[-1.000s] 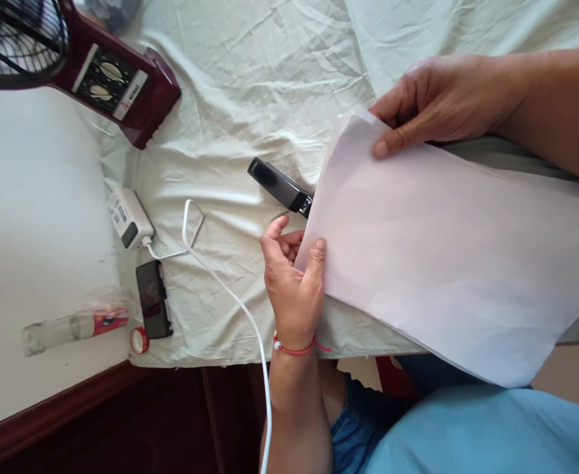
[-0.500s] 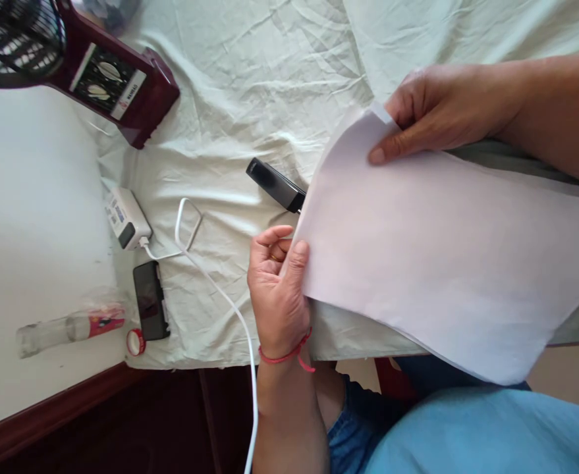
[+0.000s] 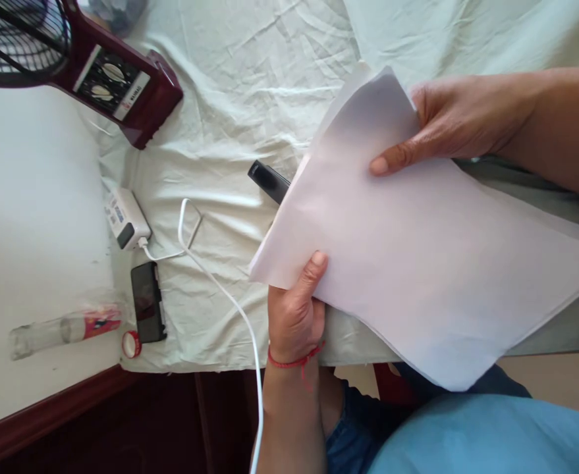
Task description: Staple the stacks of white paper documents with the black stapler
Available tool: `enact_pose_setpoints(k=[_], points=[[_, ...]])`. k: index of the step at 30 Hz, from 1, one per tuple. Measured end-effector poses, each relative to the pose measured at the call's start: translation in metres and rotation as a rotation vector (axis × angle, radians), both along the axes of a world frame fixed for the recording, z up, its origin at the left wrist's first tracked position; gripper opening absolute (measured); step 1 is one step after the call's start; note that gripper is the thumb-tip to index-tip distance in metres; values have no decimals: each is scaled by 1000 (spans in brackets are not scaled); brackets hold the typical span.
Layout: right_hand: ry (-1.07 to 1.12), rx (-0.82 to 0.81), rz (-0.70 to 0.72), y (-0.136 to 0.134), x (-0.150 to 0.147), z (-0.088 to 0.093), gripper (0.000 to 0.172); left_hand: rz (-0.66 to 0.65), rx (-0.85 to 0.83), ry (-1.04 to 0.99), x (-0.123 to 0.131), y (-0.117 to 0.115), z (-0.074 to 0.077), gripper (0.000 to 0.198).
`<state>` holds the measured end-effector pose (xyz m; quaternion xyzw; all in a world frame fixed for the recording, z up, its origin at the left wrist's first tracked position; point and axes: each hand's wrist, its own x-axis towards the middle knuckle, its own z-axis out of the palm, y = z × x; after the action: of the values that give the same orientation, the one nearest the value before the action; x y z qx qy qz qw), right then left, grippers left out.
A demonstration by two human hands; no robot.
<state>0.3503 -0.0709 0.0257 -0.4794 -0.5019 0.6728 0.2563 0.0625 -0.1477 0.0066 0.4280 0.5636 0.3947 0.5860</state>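
Several sheets of white paper are held between my two hands above the cloth-covered table, their lower corner hanging past its front edge. My left hand, with a red string round the wrist, grips the near left edge, thumb on top and fingers underneath. Along the far edge my right hand is closed on the sheets, its thumb flat on the top one; its other fingers are mostly hidden. The sheets do not line up fully at the right and at the top corner. A black stapler-like object is partly covered by the paper.
At the far left stands a dark red fan. Below it lie a white power adapter with a white cable, a black phone and a red-rimmed roll of tape. A clear glass bottle lies against the white surface.
The paper has shifted left and covers more of the black object. My left hand has moved slightly right and down, with its grip farther in from the corner.
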Motion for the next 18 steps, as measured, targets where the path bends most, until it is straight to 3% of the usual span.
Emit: enact_pose_setpoints(k=[3, 6, 8, 10, 12, 15, 18], points=[[-216, 260, -87, 3, -4, 8, 22, -8, -37, 55, -1, 0, -2, 75], [-541, 717, -216, 4, -6, 16, 48, -21, -46, 100, -4, -2, -5, 71], [-651, 988, -166, 5, -7, 19, 58, -61, -27, 133, -7, -3, -7, 64], [-715, 1167, -20, 4, -9, 19, 56, -104, -14, 165, -9, -5, -9, 56], [-740, 1230, 161, 2, -13, 17, 55, -138, -1, 177, -9, -6, -9, 50], [-784, 1185, 396, -1, -19, 11, 51, -185, 47, 179, -8, -7, -10, 49], [-794, 1214, 397, -4, -22, 3, 50, -229, 56, 180, -5, -8, -8, 51]])
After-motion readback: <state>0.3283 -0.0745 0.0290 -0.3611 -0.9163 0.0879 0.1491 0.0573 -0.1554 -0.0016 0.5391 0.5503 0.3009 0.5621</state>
